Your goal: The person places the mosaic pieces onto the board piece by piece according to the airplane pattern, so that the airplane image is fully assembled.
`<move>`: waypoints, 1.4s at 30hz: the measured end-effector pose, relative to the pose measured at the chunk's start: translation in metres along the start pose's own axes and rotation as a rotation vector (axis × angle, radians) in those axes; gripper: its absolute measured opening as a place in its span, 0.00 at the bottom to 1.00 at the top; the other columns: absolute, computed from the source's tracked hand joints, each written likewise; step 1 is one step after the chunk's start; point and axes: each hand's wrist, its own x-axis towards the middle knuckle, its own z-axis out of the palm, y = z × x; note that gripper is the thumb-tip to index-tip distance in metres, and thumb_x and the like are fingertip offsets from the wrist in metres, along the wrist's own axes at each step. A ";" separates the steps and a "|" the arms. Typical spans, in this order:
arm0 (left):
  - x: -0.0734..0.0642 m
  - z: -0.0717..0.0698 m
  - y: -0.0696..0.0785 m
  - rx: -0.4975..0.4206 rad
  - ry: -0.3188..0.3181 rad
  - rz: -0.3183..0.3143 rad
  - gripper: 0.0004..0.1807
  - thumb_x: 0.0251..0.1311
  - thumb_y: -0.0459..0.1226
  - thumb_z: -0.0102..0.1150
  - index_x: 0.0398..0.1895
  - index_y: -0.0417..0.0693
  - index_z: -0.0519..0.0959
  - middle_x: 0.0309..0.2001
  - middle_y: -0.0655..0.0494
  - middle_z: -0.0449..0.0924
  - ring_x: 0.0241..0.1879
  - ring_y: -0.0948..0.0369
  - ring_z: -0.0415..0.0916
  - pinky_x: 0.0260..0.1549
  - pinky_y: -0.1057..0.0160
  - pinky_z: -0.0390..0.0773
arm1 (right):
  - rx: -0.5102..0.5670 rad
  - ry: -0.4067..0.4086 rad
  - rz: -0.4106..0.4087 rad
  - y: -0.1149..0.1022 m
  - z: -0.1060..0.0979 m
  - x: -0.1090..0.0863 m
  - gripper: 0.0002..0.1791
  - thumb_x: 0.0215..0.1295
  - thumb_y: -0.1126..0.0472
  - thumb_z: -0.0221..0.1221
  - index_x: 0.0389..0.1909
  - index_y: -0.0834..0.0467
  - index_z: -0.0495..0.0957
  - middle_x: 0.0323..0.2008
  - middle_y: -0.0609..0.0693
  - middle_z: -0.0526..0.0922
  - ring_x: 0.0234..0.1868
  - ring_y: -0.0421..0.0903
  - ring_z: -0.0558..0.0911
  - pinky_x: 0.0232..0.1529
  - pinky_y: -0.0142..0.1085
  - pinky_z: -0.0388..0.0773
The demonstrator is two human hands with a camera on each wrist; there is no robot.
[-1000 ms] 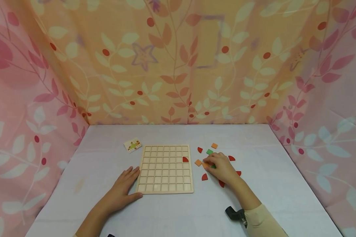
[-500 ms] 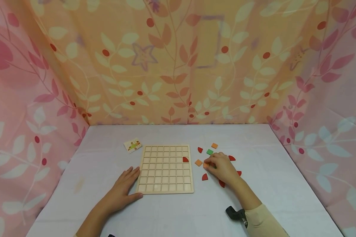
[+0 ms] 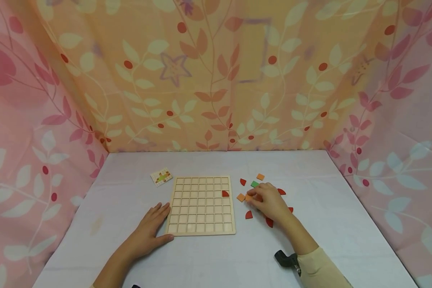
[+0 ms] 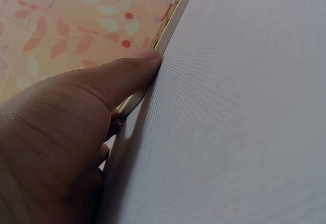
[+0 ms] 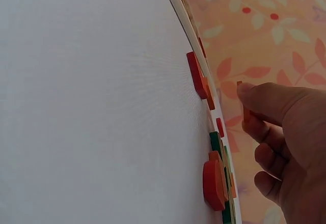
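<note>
A square wooden grid board (image 3: 201, 206) lies on the white table, with one red quarter-round tile (image 3: 225, 194) in a cell near its right edge. My left hand (image 3: 149, 230) rests along the board's left side, fingers extended, the thumb at the near-left corner. In the left wrist view that thumb (image 4: 127, 76) touches the board's edge. To the right of the board, my right hand (image 3: 270, 202) pinches an orange square tile (image 5: 246, 113) between thumb and index finger. In the right wrist view the tile is up off the table, its other fingers loosely curled.
Around the right hand lie several red quarter-round tiles (image 3: 249, 215), orange squares (image 3: 241, 197) and a green square (image 3: 255, 184). A small pattern card (image 3: 161, 177) sits beyond the board's far-left corner. Floral curtains (image 3: 216, 80) enclose the table's back and sides.
My right hand has risen slightly and shifted a little with the orange tile, which now overlaps the neighbouring orange square more closely in view. The left hand and the board have stayed put.
</note>
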 end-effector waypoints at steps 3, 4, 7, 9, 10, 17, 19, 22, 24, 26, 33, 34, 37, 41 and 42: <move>0.001 0.000 -0.001 0.005 0.007 0.011 0.53 0.58 0.61 0.69 0.80 0.45 0.59 0.81 0.55 0.54 0.82 0.46 0.44 0.81 0.56 0.35 | 0.006 0.011 -0.009 -0.003 -0.005 0.000 0.12 0.61 0.52 0.73 0.46 0.46 0.89 0.41 0.38 0.84 0.45 0.41 0.74 0.41 0.36 0.77; 0.001 0.000 -0.002 0.007 0.007 0.014 0.53 0.58 0.61 0.69 0.80 0.44 0.59 0.81 0.54 0.54 0.81 0.45 0.44 0.81 0.58 0.33 | 0.011 0.012 -0.006 -0.004 -0.006 -0.001 0.12 0.61 0.52 0.73 0.46 0.46 0.89 0.42 0.38 0.84 0.45 0.41 0.74 0.41 0.36 0.78; 0.001 0.002 -0.003 0.007 0.015 0.026 0.53 0.57 0.61 0.69 0.79 0.44 0.60 0.81 0.54 0.55 0.81 0.45 0.44 0.81 0.59 0.33 | 0.024 0.022 -0.008 -0.007 -0.012 -0.002 0.13 0.61 0.52 0.73 0.46 0.46 0.89 0.44 0.39 0.84 0.47 0.41 0.75 0.43 0.37 0.80; 0.001 0.003 -0.004 0.007 0.013 0.024 0.53 0.58 0.62 0.68 0.80 0.45 0.60 0.81 0.55 0.54 0.81 0.46 0.44 0.80 0.64 0.30 | 0.030 0.030 -0.007 -0.009 -0.016 -0.002 0.13 0.60 0.53 0.74 0.46 0.47 0.89 0.44 0.40 0.84 0.48 0.43 0.76 0.45 0.39 0.81; 0.001 0.003 -0.005 0.010 0.014 0.026 0.54 0.57 0.62 0.68 0.80 0.45 0.60 0.81 0.55 0.54 0.81 0.46 0.44 0.80 0.65 0.30 | 0.027 0.035 -0.010 -0.010 -0.018 -0.002 0.13 0.60 0.53 0.74 0.46 0.47 0.89 0.44 0.40 0.84 0.49 0.43 0.76 0.45 0.39 0.81; -0.001 0.003 -0.004 0.010 0.010 0.017 0.54 0.57 0.62 0.68 0.80 0.46 0.59 0.82 0.56 0.53 0.82 0.47 0.43 0.76 0.73 0.24 | 0.032 0.059 -0.034 -0.022 -0.029 0.003 0.12 0.61 0.53 0.73 0.45 0.47 0.88 0.41 0.39 0.85 0.48 0.44 0.77 0.48 0.43 0.80; -0.001 0.003 -0.004 0.012 0.011 0.017 0.54 0.57 0.62 0.68 0.80 0.47 0.59 0.82 0.56 0.53 0.82 0.47 0.43 0.76 0.73 0.24 | 0.046 0.063 -0.040 -0.026 -0.031 0.005 0.12 0.61 0.53 0.73 0.45 0.46 0.89 0.40 0.38 0.85 0.48 0.45 0.77 0.48 0.43 0.80; 0.000 0.003 -0.004 0.010 0.011 0.019 0.54 0.57 0.62 0.68 0.80 0.47 0.59 0.82 0.55 0.53 0.82 0.47 0.43 0.75 0.74 0.24 | 0.068 0.061 -0.054 -0.031 -0.029 0.008 0.12 0.61 0.53 0.73 0.46 0.46 0.88 0.40 0.37 0.84 0.48 0.46 0.77 0.49 0.43 0.79; 0.000 0.003 -0.004 0.010 0.009 0.019 0.54 0.57 0.62 0.68 0.80 0.46 0.59 0.82 0.55 0.54 0.82 0.46 0.43 0.75 0.75 0.23 | 0.082 0.058 -0.067 -0.034 -0.027 0.010 0.11 0.62 0.54 0.73 0.45 0.47 0.88 0.40 0.37 0.84 0.49 0.46 0.78 0.53 0.44 0.79; 0.000 0.003 -0.004 0.013 0.008 0.021 0.54 0.57 0.63 0.68 0.80 0.46 0.58 0.82 0.55 0.54 0.82 0.46 0.44 0.75 0.75 0.23 | 0.090 0.058 -0.082 -0.039 -0.023 0.013 0.11 0.61 0.55 0.73 0.45 0.47 0.89 0.40 0.37 0.84 0.49 0.44 0.78 0.56 0.45 0.79; -0.001 0.003 -0.006 0.025 0.036 0.039 0.54 0.57 0.62 0.68 0.80 0.44 0.60 0.81 0.53 0.55 0.81 0.44 0.46 0.79 0.67 0.29 | 0.077 0.065 -0.118 -0.054 -0.008 0.023 0.11 0.61 0.55 0.73 0.45 0.47 0.89 0.39 0.36 0.84 0.47 0.41 0.78 0.61 0.44 0.74; -0.001 0.003 -0.006 0.024 0.040 0.042 0.53 0.57 0.62 0.68 0.79 0.44 0.60 0.81 0.53 0.56 0.81 0.44 0.46 0.79 0.68 0.28 | 0.070 0.065 -0.122 -0.056 -0.006 0.024 0.11 0.61 0.55 0.73 0.44 0.47 0.89 0.39 0.36 0.84 0.47 0.41 0.78 0.57 0.43 0.75; -0.002 0.004 -0.006 0.024 0.052 0.055 0.53 0.58 0.61 0.68 0.79 0.43 0.61 0.81 0.52 0.56 0.80 0.43 0.47 0.77 0.73 0.26 | 0.058 0.064 -0.130 -0.061 -0.001 0.026 0.10 0.61 0.55 0.73 0.44 0.48 0.89 0.38 0.38 0.84 0.45 0.42 0.76 0.48 0.40 0.77; -0.001 0.005 -0.007 0.034 0.067 0.083 0.52 0.58 0.61 0.68 0.79 0.42 0.61 0.80 0.51 0.57 0.80 0.42 0.48 0.75 0.76 0.25 | 0.050 0.061 -0.105 -0.064 0.005 0.025 0.10 0.60 0.54 0.74 0.43 0.48 0.89 0.37 0.38 0.84 0.43 0.42 0.75 0.45 0.38 0.76; -0.001 0.005 -0.007 0.037 0.069 0.087 0.52 0.58 0.61 0.68 0.79 0.42 0.61 0.80 0.50 0.58 0.80 0.42 0.48 0.75 0.76 0.25 | 0.047 0.055 -0.095 -0.064 0.006 0.025 0.10 0.60 0.54 0.74 0.43 0.48 0.90 0.37 0.37 0.84 0.42 0.41 0.74 0.45 0.38 0.75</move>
